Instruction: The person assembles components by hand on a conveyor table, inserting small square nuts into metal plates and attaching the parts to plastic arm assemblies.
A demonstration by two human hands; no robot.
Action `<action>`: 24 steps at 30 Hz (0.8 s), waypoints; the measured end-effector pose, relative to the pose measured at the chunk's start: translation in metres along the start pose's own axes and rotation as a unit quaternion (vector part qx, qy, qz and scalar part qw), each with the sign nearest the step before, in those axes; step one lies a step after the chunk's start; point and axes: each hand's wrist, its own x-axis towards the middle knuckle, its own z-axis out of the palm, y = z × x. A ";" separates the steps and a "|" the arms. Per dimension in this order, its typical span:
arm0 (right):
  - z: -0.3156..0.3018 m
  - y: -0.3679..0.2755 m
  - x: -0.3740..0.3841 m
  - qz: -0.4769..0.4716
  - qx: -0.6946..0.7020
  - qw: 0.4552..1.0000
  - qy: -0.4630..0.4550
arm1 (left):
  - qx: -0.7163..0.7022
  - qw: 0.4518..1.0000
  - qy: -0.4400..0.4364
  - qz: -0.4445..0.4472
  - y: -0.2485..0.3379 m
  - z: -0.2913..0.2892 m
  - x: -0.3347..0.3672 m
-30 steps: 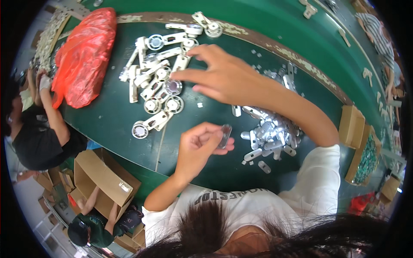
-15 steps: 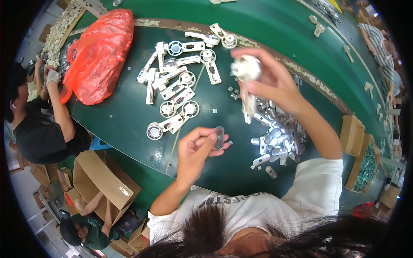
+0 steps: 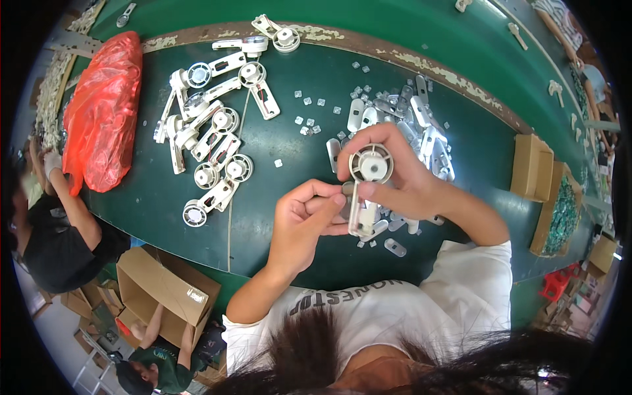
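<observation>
My right hand (image 3: 415, 181) is wrapped round a white handheld fan body (image 3: 372, 164), its round spoked head up and its slotted handle pointing down toward me. Close against the handle, my left hand (image 3: 301, 220) pinches a clear rounded plastic piece (image 3: 347, 195), now partly hidden by fingers and handle. Whether this piece touches the handle I cannot tell. Just beyond my right hand lies a heap of silver and clear oval covers (image 3: 424, 122). Several small clear square pieces (image 3: 320, 102) are scattered beside it. More white fan bodies (image 3: 238, 169) lie in a loose group to the left.
A red plastic bag (image 3: 105, 112) bulges at the table's left. Behind a worn ledge (image 3: 329, 36) runs a green belt (image 3: 382, 20) carrying fan parts. On the right sit a cardboard box (image 3: 532, 168) and a tray of green parts (image 3: 559, 217). Co-workers are at the left.
My right hand has come down toward the left hand with the fan body, whose spoked face has turned into view. The left hand keeps the clear piece. The view has shifted right.
</observation>
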 end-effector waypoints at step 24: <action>-0.002 0.024 0.005 -0.129 -0.238 0.962 -0.037 | 0.001 0.999 -0.028 -0.022 0.006 0.002 -0.002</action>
